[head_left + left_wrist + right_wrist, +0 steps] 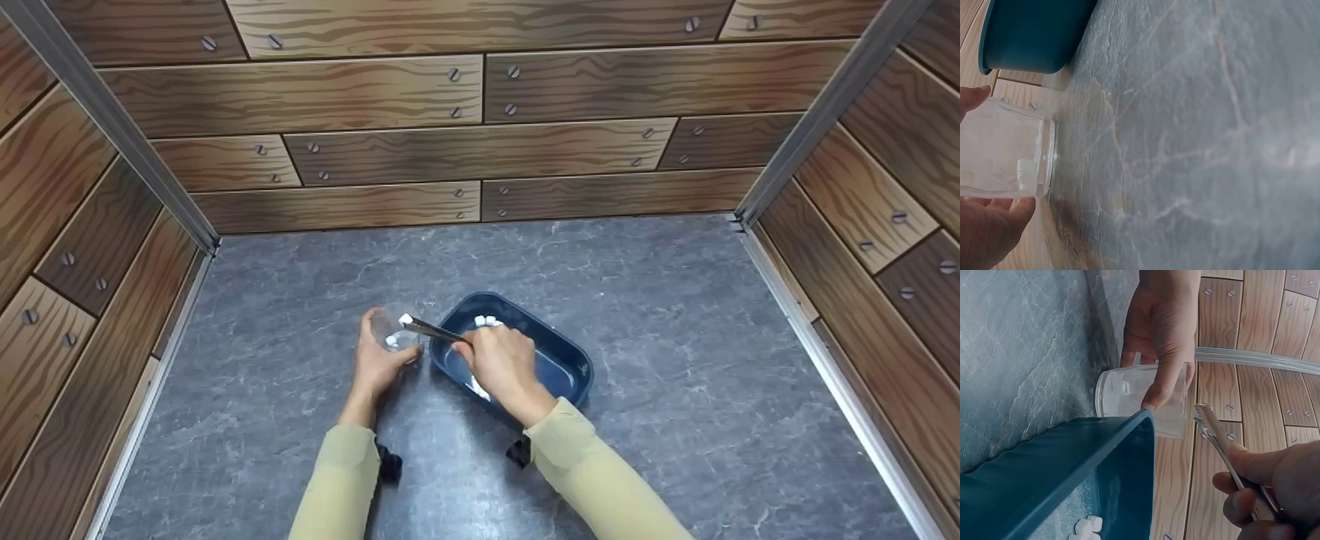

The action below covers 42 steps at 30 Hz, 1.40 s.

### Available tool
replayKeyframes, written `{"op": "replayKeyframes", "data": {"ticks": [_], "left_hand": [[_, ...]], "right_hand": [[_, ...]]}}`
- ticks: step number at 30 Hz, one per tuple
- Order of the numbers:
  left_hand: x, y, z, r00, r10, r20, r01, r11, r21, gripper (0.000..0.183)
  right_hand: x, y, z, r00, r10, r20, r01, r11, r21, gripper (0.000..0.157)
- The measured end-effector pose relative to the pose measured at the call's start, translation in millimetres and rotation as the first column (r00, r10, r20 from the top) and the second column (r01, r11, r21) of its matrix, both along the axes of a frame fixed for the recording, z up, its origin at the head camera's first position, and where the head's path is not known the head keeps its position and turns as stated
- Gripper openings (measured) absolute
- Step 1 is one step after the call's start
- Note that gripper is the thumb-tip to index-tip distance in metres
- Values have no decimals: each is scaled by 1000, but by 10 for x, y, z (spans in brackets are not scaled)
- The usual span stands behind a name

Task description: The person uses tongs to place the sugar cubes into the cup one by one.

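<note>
My left hand [377,361] grips a clear glass [1002,146] that stands upright on the table, thumb on one side and fingers on the other. Small white cubes [1026,174] lie at the glass's bottom. With my right hand [504,364] I hold metal tongs [1216,439] whose serrated tips are close together, over the glass's mouth. In the head view a white cube [406,319] shows at the tips; the right wrist view shows none there. Below my right hand sits a dark blue tub [577,360], holding several white cubes [1086,527].
The tub stands just right of the glass, its rim [1072,478] close beside it. Under both lies a grey marbled tabletop [675,315]. Wood-patterned walls [390,157] rise at the back and sides, with metal strips [847,375] along the edges.
</note>
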<state>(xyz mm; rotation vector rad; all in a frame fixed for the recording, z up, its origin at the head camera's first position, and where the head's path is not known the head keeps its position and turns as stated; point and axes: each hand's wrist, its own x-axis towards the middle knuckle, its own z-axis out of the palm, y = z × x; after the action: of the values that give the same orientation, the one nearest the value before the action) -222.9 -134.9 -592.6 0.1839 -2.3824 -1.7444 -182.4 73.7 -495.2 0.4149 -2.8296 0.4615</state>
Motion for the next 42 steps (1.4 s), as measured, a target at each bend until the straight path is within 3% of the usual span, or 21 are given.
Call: {"op": "replayKeyframes", "data": {"ticks": [6,13,25,42], "left_hand": [[-3,11,-9,1000,2,-22,-2,1000,-10,96],[-6,13,5,1000,6,0,-6,1000,-12,97],[5,5,9,1000,15,17,-14,999,-34,98],[-3,-1,-9,999,27,36,-25,999,-44,97]], "right_hand": [[-1,-4,12,999,-10,37,9,1000,29,29],[12,100,49,997,-25,68,26,1000,-3,33],[93,620,164,986,-114,123,120,992,-37,35],[214,1018,-127,957,-249,152,243,968,57,35]]}}
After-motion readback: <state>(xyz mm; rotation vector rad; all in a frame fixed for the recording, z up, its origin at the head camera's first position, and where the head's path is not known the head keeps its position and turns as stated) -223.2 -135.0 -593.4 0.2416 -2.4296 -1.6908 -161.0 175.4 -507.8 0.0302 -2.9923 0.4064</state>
